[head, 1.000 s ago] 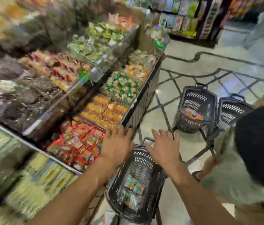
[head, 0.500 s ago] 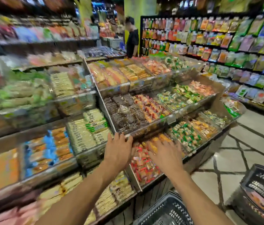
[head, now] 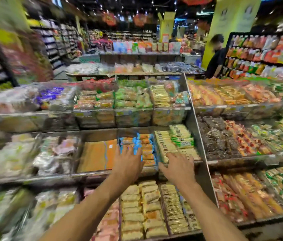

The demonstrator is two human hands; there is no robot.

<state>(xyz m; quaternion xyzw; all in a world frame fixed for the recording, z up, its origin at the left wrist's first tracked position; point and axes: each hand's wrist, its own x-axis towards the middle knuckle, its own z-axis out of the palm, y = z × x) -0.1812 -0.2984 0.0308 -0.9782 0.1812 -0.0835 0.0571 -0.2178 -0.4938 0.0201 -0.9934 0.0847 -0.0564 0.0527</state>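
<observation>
Nearest, one tier below the blue-edged packets, rows of beige bars; over the packets' front end, left hand, fingers spread wide, holding nothing, contact lost in blur; just right of them, right hand, fingers likewise splayed and empty, above pale yellow packs; the packets themselves orange with bright blue crimped ends, stacked front to back; left of them, a flat orange sheet; far beyond and right, a person in black.

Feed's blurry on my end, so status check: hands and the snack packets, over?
Both open, empty. left hand over blue-wrapped packets, right hand over cream packets. Nothing in the way.
</observation>
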